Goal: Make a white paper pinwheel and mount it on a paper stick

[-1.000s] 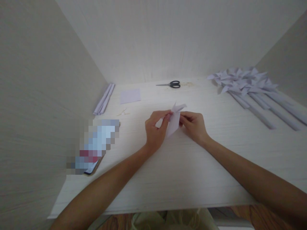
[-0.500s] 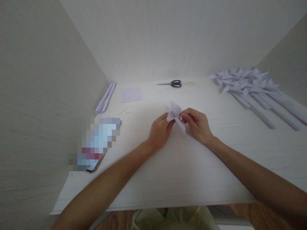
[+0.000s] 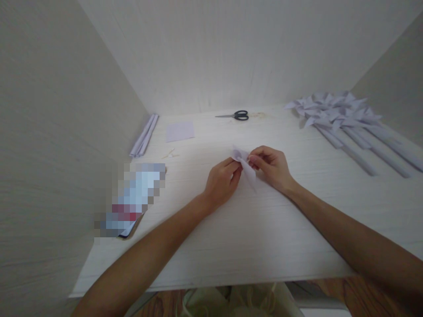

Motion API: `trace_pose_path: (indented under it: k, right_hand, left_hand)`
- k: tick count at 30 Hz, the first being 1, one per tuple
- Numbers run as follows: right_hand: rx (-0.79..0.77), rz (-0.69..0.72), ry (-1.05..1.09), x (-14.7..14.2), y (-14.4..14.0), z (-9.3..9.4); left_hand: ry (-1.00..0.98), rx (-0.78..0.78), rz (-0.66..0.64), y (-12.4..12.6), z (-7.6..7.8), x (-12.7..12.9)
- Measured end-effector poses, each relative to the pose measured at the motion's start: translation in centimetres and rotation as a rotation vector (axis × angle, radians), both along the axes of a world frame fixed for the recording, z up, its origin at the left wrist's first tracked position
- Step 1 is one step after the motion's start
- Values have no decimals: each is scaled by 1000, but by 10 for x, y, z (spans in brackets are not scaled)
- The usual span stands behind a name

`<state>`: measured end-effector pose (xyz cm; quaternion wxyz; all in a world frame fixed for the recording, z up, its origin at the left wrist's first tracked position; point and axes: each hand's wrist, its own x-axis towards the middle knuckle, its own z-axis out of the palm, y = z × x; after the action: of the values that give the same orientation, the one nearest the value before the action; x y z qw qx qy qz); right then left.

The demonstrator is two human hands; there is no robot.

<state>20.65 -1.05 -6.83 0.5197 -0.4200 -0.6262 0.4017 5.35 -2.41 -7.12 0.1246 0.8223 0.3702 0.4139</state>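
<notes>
A pale lilac paper pinwheel [image 3: 248, 171] is held above the middle of the table, its blades folded toward the centre. My left hand [image 3: 223, 181] pinches it from the left, near its centre. Just right of the pinwheel, my right hand [image 3: 271, 168] has thumb and fingertips closed on a thin pale stick at the pinwheel's middle; most of that stick is hidden by the fingers and paper.
Finished paper pinwheels [image 3: 333, 112] on rolled paper sticks lie in a pile at the right. Black-handled scissors [image 3: 240, 115], a paper square [image 3: 180, 131] and paper rolls [image 3: 144, 135] lie at the back. Small thin sticks [image 3: 171, 154] and a blurred-out phone [image 3: 132, 226] are at left.
The pinwheel has turned in my fingers, so its upper blade now tilts back and a lower blade faces me more. Both hands stay nearly in place.
</notes>
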Motion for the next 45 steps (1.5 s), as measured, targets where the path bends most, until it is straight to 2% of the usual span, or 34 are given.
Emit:
trace_pose_path:
  k: [4,10,19,23,26,30,45]
  right_hand:
    - [4,-21,-41,0,-1,-1]
    - [16,-35,-92,0,-2,2]
    - [30,-72,-162,-4,-6,4]
    - [19,-112,-84,-4,-4,3]
    - [8,-71,24,-3,-2,2]
    - [20,-29,64,-2,-1,1]
    - [65,-3,-39,-2,-2,0]
  left_hand:
    - [22,-66,-58,1,1,0]
    - [12,-76,-116,1,-1,0]
    - [4,-73,-95,1,-1,0]
    - [-64,-55,-82,2,1,1]
    - [-94,-69,-55,3,3,2]
    - [-84,-77,-37,3,2,1]
    - [-50,-82,-33,2,2,1]
